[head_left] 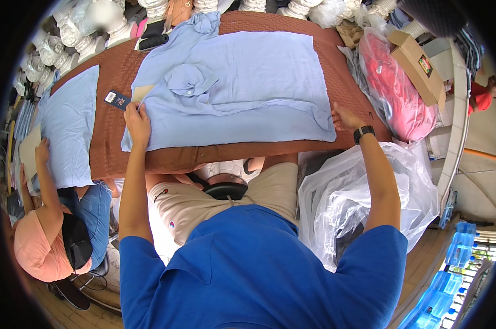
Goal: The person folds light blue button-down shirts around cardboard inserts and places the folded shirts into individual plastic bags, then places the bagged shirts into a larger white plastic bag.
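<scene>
A light blue collared shirt (270, 71) lies spread on the brown-covered table before me, its buttoned collar (190, 81) bunched left of the middle and one sleeve stretched toward the far edge. My left hand (137, 125) is closed on the shirt's left edge, thumb and fingers together. Right beside its fingertips lies a dark hang tag (116, 99) with a white label. A piece of beige card (143, 92) shows partly from under the cloth. At the opposite side, my right hand (346, 117) has its fingers curled at the shirt's right edge, pinching the fabric there.
A co-worker (45, 230) sits at the left, holding a beige card (31, 151) over another light blue garment (70, 126). Clear plastic (341, 192) hangs by my right forearm. A bagged red bundle (393, 88) and a cardboard box (418, 68) stand right. Black rolls (152, 42) lie far left.
</scene>
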Demonstrator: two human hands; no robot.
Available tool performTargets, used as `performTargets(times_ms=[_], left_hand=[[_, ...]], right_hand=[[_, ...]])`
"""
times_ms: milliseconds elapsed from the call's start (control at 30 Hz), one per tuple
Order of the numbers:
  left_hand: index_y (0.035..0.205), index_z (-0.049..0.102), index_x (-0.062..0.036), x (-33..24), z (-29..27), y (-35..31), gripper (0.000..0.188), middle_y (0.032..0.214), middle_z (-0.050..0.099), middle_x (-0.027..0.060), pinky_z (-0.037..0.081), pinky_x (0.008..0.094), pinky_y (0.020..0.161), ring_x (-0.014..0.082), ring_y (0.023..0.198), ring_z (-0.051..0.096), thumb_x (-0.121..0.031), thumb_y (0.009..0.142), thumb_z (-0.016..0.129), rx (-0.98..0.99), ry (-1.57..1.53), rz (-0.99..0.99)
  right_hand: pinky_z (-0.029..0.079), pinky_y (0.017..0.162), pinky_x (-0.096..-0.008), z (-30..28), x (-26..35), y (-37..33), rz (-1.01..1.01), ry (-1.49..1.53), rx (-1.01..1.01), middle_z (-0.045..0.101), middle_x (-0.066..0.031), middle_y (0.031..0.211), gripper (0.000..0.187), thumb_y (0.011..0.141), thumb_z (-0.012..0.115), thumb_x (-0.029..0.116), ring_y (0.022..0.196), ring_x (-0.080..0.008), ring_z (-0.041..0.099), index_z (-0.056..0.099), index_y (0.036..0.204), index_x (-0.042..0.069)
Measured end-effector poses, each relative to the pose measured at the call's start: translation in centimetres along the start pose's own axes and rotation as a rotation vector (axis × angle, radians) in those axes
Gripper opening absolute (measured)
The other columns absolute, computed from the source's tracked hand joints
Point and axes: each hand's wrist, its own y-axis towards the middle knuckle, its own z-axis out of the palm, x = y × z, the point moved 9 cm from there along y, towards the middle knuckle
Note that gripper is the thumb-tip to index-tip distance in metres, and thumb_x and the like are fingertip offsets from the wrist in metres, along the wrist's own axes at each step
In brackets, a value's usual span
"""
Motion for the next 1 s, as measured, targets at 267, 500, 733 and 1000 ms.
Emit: performTargets(times_ms=[267, 500, 733, 1000], left_hand=[[0.097, 0.057, 0.0002, 0.7, -0.7, -0.4, 0.015, 0.097, 0.061, 0.0187, 0.042, 0.047, 0.083, 0.0385, 0.091, 0.054, -0.014, 0.096, 0.06, -0.012, 0.03, -0.013], [0.097, 0.057, -0.0004, 0.4, -0.9, -0.4, 0.016, 0.097, 0.062, 0.0181, 0.043, 0.0466, 0.084, 0.0378, 0.093, 0.055, -0.017, 0.096, 0.06, -0.014, 0.032, -0.025], [0.097, 0.057, 0.0004, 0.8, -0.6, -0.3, 0.015, 0.096, 0.061, 0.0188, 0.042, 0.0465, 0.083, 0.0375, 0.092, 0.055, -0.014, 0.095, 0.061, -0.022, 0.014, -0.027], [0.096, 0.057, -0.0001, 1.2, -1.1, -0.6, 0.013, 0.095, 0.061, 0.019, 0.042, 0.0472, 0.082, 0.0385, 0.091, 0.055, -0.012, 0.094, 0.06, -0.045, 0.012, -0.053]], right_hand=[[0.05, 0.089, -0.0427, 7.4, 7.9, -4.4, -0.676, -1.061, -0.523, 0.067, -0.0188, 0.106, 0.04, 0.088, 0.07, 0.039, 0.1, -0.0347, 0.064, 0.067, 0.112, 0.007], [0.052, 0.077, -0.039, 4.1, 12.1, -1.4, -0.686, -0.922, -0.283, 0.066, -0.0161, 0.078, 0.023, 0.091, 0.067, 0.024, 0.077, -0.0297, 0.064, 0.07, 0.096, 0.002], [0.049, 0.083, -0.0353, 2.3, 9.3, 3.5, -0.449, -0.645, -0.245, 0.071, -0.0108, 0.101, 0.03, 0.085, 0.073, 0.022, 0.093, -0.0201, 0.064, 0.069, 0.104, 0.0], [0.047, 0.075, -0.0281, 2.4, 10.1, 2.0, -0.35, -0.568, -0.14, 0.068, -0.0039, 0.094, 0.035, 0.077, 0.08, 0.014, 0.081, -0.0158, 0.061, 0.067, 0.107, 0.003]])
